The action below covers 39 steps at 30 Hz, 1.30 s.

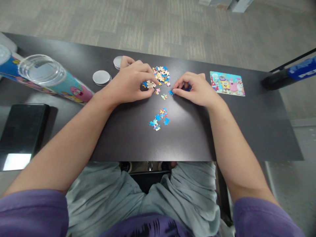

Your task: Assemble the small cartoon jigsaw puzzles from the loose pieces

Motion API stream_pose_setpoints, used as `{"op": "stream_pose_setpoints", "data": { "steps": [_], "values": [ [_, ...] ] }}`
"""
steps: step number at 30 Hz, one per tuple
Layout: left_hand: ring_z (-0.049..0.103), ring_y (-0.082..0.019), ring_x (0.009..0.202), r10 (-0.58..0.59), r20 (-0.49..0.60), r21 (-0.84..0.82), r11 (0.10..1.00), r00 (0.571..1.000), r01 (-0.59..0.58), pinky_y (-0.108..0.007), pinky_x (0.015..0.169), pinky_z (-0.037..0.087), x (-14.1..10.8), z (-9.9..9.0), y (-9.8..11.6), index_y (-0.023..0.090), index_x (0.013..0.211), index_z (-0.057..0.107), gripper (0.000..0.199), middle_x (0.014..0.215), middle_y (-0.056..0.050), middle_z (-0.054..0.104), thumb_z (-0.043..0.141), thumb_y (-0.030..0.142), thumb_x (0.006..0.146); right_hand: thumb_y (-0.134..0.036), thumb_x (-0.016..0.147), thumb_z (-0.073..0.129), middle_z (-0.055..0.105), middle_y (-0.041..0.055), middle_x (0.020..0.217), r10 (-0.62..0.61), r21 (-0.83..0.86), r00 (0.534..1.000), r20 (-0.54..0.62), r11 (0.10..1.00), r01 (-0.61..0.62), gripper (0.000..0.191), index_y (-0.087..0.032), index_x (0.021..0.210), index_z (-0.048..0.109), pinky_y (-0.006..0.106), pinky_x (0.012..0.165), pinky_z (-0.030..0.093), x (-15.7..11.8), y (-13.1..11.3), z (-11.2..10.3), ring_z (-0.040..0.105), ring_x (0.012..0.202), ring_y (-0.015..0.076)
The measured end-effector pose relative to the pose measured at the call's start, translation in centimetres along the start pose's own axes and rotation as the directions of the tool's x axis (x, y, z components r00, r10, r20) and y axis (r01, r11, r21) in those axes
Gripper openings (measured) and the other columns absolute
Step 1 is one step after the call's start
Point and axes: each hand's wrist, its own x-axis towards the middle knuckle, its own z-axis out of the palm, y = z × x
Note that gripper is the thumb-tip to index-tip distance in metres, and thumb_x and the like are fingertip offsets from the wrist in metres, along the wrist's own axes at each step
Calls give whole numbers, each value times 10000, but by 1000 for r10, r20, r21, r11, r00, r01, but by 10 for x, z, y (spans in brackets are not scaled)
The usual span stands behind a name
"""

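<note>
A small cluster of joined puzzle pieces (151,84) is pinched between the curled fingertips of the left hand (130,82), just at 9 o'clock of the loose pile of pieces (161,74) on the dark table (222,131). A blue piece (171,92) is touched by the pressed-together fingertips of the right hand (197,89), at 5 o'clock of the pile. A second group of pieces (159,119) is seen at 6 o'clock, nearer the body. A picture card (227,83) is laid at 3 o'clock of the right hand. Two round metal lids (101,77) and a lying tube (46,77) are placed at 9 o'clock, with a phone (23,131) below them.
</note>
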Motion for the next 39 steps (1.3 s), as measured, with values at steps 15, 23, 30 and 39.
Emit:
{"op": "stream_pose_setpoints", "data": {
  "steps": [15,23,30,39],
  "values": [
    [764,-404,1364,11,5,43,999,1000,-11,-693,1220,490,-1,11,-2,429,1171,998,250,1322,-87,888,755,488,1173,-540,1153,878,857,87,1174,-57,32,998,-30,998,58,239,-304,1152,910,653,1257,482,1,-16,15,777,1070,363],
    [719,-462,1442,-37,-31,65,997,999,39,-751,1263,466,-2,10,0,457,1239,972,240,1504,-93,855,858,625,1112,-857,1061,949,726,192,1614,-43,-120,998,-44,992,37,690,-318,1472,818,780,1327,496,1,-11,31,659,1536,558],
    [641,-514,1561,-49,3,32,998,999,49,-763,1279,461,-3,12,3,497,1406,923,417,1606,-113,798,917,686,1035,-1077,1064,778,694,226,1677,-48,-148,999,-23,988,44,920,-322,1590,780,860,1370,482,-2,1,16,627,1569,565],
    [562,-592,1656,-8,107,24,1000,994,6,-791,1331,446,-6,9,6,463,1566,835,940,1798,-180,665,1054,922,775,-1092,898,949,644,175,1824,-66,-147,996,59,986,74,1110,-474,1772,655,891,1454,411,-3,-3,24,528,1706,592]
  ]
}}
